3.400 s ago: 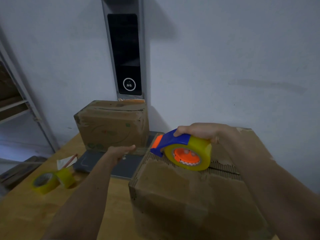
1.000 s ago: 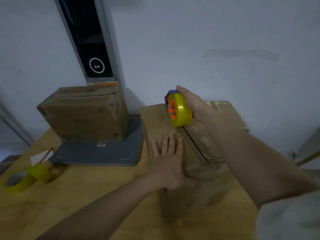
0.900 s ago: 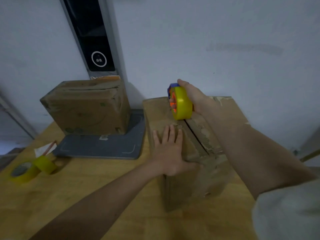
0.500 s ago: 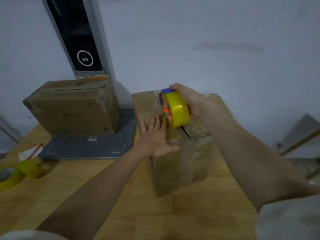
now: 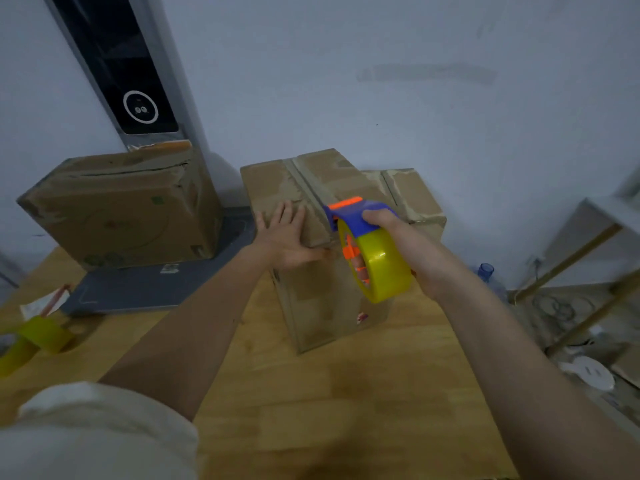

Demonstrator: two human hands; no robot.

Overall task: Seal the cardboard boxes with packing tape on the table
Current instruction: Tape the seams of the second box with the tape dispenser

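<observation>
Since half a second ago the tape dispenser (image 5: pixel 370 251) has come off the far part of the box top and now sits at the near edge of the box (image 5: pixel 322 299), its yellow roll hanging in front of the box's near face. Largest in view is the wooden table (image 5: pixel 346 393), which carries this box near its middle and a second cardboard box (image 5: pixel 121 209) to the left — that one stands on a grey flat base (image 5: pixel 145 289) and looks much as it did. On the near box, the left hand (image 5: pixel 287 237) lies flat with fingers spread on the left top flap, pressing it down as before. The right hand (image 5: pixel 408 251) is wrapped around the dispenser's blue handle, fingers closed on it. At the table's left edge rest two loose yellow tape rolls (image 5: pixel 38 337) — blurred.
</observation>
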